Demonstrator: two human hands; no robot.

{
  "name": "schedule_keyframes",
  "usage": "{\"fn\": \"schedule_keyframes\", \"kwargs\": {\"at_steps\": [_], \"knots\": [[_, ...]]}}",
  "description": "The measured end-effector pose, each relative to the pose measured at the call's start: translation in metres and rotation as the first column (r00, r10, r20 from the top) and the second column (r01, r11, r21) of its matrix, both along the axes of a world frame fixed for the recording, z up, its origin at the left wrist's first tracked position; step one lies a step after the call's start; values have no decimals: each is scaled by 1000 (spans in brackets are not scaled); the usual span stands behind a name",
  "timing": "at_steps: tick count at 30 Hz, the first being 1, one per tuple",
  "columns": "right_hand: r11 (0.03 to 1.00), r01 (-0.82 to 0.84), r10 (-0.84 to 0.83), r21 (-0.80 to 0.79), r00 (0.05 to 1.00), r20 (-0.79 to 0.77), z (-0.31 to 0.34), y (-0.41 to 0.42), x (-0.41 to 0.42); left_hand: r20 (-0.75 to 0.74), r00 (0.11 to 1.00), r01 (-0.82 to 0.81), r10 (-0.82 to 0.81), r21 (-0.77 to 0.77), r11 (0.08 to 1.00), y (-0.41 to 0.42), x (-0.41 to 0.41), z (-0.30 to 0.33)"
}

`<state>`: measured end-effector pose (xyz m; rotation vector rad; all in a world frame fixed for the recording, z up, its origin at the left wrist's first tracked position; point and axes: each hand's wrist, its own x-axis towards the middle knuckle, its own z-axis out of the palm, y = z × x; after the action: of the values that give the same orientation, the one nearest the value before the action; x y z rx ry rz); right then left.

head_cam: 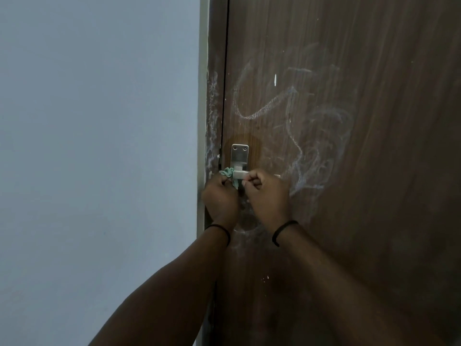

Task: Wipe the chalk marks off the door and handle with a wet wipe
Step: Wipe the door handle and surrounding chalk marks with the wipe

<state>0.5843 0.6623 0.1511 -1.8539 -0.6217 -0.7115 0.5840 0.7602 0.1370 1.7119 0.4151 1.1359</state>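
Head view showed the wet wipe [228, 174], soft, limp and light, bunched at the metal handle [240, 161]; the left hand [220, 198] pinched it, best gripped as a wad. The right hand [267, 194] curled round the handle's lever, which looked stiff and probably slick. Chalk marks [272, 106] covered the brown door [374, 171] beside a grey wall [99, 146]

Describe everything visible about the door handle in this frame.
The door handle looks like brushed silver metal: an upright rectangular plate with two screws near its top, fixed near the left edge of the brown wooden door, and a lever running right. The right hand is curled round the lever, hiding most of it. The left hand holds a crumpled green wet wipe against the lever's base.
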Motion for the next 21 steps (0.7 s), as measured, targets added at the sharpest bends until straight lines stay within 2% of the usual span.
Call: {"fn": "schedule_keyframes", "kwargs": {"at_steps": [4,9,12,16,18,21], "knots": [[997,69,-71,-25,993,-89,-33,0,8,-34,999,-25,26,23,999,-3,5,-9],[999,39,-43,-29,981,-188,-42,11,18,-74,996,54,-49,71,996,-5,2,-23],[991,52,-17,124,962,-274,-37,17,22,-77,991,117,-111,92,989,-3,2,-20],[916,185,-30,355,916,-399,-23,20,37,-34,965,260,-260,238,936,2,-2,-15],[858,264,-50,440,897,-440,-19,28,41,-5,978,205,-210,235,950,10,-3,-16],[738,314,-10,597,890,-455,-19,43,41,-3,996,90,-90,122,988,24,-1,-16]]}}
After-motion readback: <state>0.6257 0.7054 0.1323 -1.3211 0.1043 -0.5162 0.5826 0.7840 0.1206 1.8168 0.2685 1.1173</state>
